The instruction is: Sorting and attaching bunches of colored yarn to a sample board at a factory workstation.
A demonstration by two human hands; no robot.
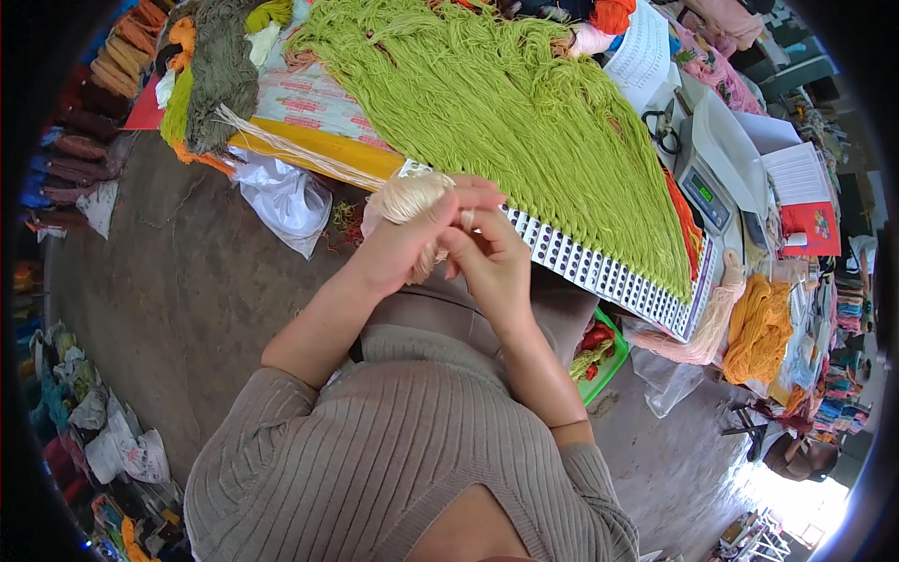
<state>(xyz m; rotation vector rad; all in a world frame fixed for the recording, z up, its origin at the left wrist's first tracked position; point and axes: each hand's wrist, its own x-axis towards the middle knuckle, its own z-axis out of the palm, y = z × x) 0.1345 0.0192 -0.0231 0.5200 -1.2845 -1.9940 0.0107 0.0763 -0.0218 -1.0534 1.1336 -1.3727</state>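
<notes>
A cream skein of yarn [408, 197] is bunched up in my left hand [405, 245], whose fingers close over it above my lap. Part of the skein hangs below the palm. My right hand [494, 267] meets the left one, thumb and fingers pinched together. A pale bit shows at its fingers, but I cannot make out what they hold. Just beyond both hands lies a long white card with rows of holes [585, 272]. Many lengths of lime-green yarn [506, 122] hang from its holes and spread over the table.
Loose cream strands [300, 150] lie along the table's yellow edge [328, 142]. A white plastic bag [281, 199] hangs at left. To the right are a digital scale [707, 192], black scissors [663, 131] and orange yarn [757, 328]. A green basket [611, 367] stands below the table.
</notes>
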